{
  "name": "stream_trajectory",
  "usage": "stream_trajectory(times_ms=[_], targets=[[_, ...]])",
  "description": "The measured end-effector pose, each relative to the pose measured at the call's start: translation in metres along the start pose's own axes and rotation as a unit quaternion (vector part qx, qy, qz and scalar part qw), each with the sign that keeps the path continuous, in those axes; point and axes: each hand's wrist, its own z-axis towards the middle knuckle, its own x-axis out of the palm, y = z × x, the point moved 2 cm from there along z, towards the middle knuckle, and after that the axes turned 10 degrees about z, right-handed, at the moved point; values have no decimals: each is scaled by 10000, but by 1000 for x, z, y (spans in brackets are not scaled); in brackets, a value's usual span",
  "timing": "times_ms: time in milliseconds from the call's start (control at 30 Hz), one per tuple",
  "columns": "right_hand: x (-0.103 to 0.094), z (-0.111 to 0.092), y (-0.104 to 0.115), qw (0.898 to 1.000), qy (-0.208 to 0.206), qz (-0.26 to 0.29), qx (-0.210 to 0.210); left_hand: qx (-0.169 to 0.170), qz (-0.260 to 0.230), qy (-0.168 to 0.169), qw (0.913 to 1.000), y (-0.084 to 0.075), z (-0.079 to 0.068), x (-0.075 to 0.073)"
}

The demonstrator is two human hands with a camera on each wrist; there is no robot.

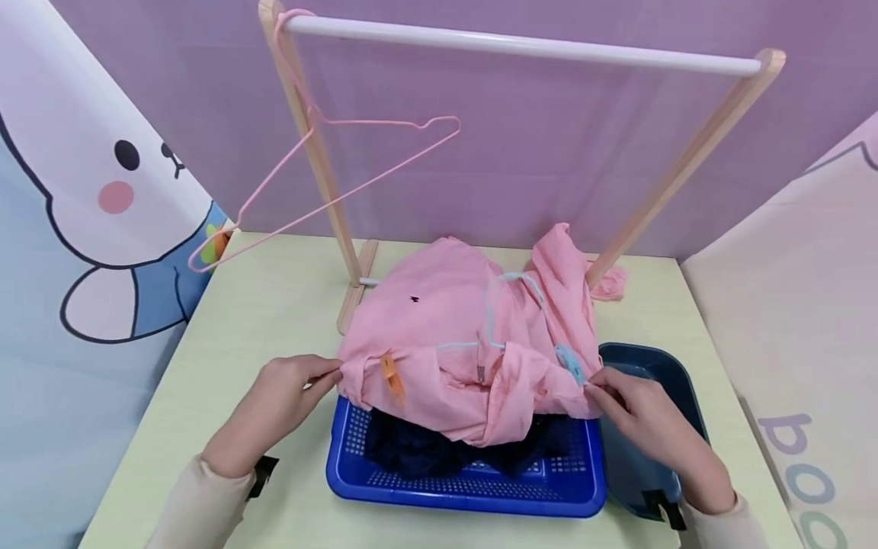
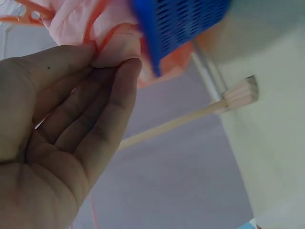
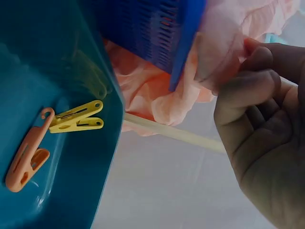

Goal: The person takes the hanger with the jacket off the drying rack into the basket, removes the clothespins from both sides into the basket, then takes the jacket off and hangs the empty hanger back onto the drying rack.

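Head view: a pink zip-up jacket (image 1: 439, 320) lies heaped at 12 o'clock of the blue perforated basket (image 1: 466, 505), overhanging its far part and some navy cloth (image 1: 411, 450) inside. The left hand (image 1: 284, 393) pinches one jacket edge at 9 o'clock; the right hand (image 1: 645, 412) pinches another between 3 and 4, beside the light-blue clothespin (image 1: 569, 364). An orange clothespin (image 1: 393, 377) sits on the fabric at 8. The step in hand looks like spreading the jacket by its edges. The next move seems to call for an even two-handed pull without dislodging the pins. The pink wire hanger (image 1: 370, 181) hangs bare between 10 and 11 o'clock, off the white rail (image 1: 521, 43).
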Motion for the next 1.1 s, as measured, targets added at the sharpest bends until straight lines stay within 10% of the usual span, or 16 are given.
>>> stream_trajectory(times_ms=[1100], targets=[[-22,4,11,9987,-184,-154,-442,411,-264,224,9986,-5,4,-1]])
